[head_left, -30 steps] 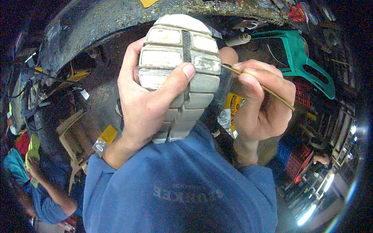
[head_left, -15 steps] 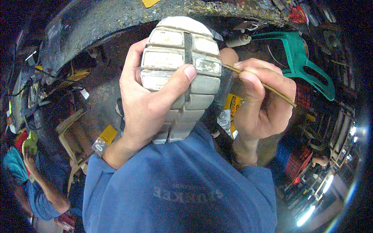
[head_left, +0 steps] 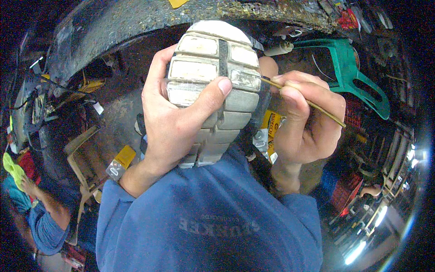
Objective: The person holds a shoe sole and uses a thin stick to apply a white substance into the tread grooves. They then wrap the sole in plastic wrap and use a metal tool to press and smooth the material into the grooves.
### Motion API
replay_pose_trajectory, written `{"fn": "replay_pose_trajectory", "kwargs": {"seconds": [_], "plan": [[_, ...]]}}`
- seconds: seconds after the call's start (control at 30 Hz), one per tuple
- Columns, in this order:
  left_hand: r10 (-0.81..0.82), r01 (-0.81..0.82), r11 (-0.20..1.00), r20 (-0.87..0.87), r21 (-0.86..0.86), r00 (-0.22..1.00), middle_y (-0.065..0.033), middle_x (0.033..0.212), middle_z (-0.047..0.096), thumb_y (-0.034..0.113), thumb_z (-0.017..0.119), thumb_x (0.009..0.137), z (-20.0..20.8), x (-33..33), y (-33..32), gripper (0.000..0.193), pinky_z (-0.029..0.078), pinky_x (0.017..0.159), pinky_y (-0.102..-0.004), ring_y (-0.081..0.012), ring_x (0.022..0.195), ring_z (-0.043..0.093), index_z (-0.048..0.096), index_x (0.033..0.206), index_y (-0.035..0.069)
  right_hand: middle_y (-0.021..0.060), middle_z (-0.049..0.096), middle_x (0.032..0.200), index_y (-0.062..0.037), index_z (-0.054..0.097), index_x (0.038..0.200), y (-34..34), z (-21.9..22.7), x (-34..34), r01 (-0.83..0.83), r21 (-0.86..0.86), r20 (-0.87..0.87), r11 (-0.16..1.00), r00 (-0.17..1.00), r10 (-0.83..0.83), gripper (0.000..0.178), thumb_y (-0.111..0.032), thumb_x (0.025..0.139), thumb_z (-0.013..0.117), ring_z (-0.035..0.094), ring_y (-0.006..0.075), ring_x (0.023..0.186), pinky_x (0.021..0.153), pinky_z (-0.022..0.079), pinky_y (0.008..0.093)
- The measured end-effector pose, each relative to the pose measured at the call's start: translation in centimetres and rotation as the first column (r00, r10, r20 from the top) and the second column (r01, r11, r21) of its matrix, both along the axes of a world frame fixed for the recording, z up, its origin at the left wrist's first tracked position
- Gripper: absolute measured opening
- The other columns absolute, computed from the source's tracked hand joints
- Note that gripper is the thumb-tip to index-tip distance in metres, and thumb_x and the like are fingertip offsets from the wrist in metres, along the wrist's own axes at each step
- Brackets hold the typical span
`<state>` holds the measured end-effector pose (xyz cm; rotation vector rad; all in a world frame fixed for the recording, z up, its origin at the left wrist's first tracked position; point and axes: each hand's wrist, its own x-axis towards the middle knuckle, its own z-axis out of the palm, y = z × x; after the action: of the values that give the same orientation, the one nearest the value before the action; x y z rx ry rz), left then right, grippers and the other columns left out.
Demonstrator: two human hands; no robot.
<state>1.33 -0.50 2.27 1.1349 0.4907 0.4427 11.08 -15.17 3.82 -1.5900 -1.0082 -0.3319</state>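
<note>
A shoe (head_left: pixel 195 69) is held sole up in front of my chest, its white, block-patterned sole scuffed and greyish in places. My left hand (head_left: pixel 174 106) wraps around its left side, thumb pressed flat on the tread near the centre groove. To the right, my right hand (head_left: pixel 312 118) pinches a thin brass-coloured rod (head_left: pixel 327 115) between thumb and fingers. The rod slants up to the left, and its far end reaches the right edge of the sole. Whether the tip is in the sole or only touching it, I cannot tell. The shoe's upper is mostly hidden beneath.
A worn, grey-speckled curved surface (head_left: pixel 108 34) spans the far side. At the right are a green plastic chair (head_left: pixel 343 68) and a white spool (head_left: pixel 280 48). Yellow packages (head_left: pixel 125 156) lie low on both sides. Another person's arm (head_left: pixel 52 206) at far left holds a yellow-green item (head_left: pixel 14 170).
The shoe and my left hand have shifted slightly right. My right hand keeps its pinch on the rod, almost unmoved. The other person's hand and yellow-green item have moved left.
</note>
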Motion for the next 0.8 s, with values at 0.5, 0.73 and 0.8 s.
{"fn": "replay_pose_trajectory", "kwargs": {"seconds": [0.5,0.73,0.8], "plan": [[-0.010,0.010,1.000,0.012,-0.019,1.000,-0.0127,0.111,0.069,0.003,0.080,0.081,0.09,0.15,-0.72,0.052,0.055,0.089,-0.0312,-0.0169,0.100,0.068,0.052,0.124,-0.002,0.0231,0.068,0.089,0.0058,0.056,0.101,-0.14,0.69,0.14,-0.035,-0.135,0.124,0.990,0.991,0.052,0.009,0.000,0.096,0.061,0.068,0.0251,0.080,0.074,0.055,0.0323],[0.003,-0.003,1.000,0.010,-0.028,1.000,-0.0133,0.111,0.069,0.004,0.081,0.080,-0.05,-0.15,-0.10,0.054,0.055,0.090,-0.0318,-0.0171,0.100,0.068,0.051,0.125,-0.003,0.0214,0.069,0.089,0.0055,0.056,0.101,0.57,0.69,-0.33,-0.042,-0.109,0.069,0.993,0.996,0.050,0.009,0.000,0.096,0.062,0.069,0.0259,0.081,0.076,0.055,0.0333],[-0.006,0.006,1.000,0.012,-0.012,1.000,-0.0134,0.111,0.069,0.004,0.081,0.081,-0.18,-0.12,-0.01,0.054,0.055,0.090,-0.0318,-0.0172,0.101,0.068,0.051,0.125,-0.003,0.0210,0.069,0.089,0.0053,0.056,0.102,0.74,0.63,-0.26,-0.034,-0.106,0.081,0.994,0.996,0.043,0.010,0.000,0.096,0.062,0.069,0.0258,0.081,0.077,0.054,0.0329]]}}
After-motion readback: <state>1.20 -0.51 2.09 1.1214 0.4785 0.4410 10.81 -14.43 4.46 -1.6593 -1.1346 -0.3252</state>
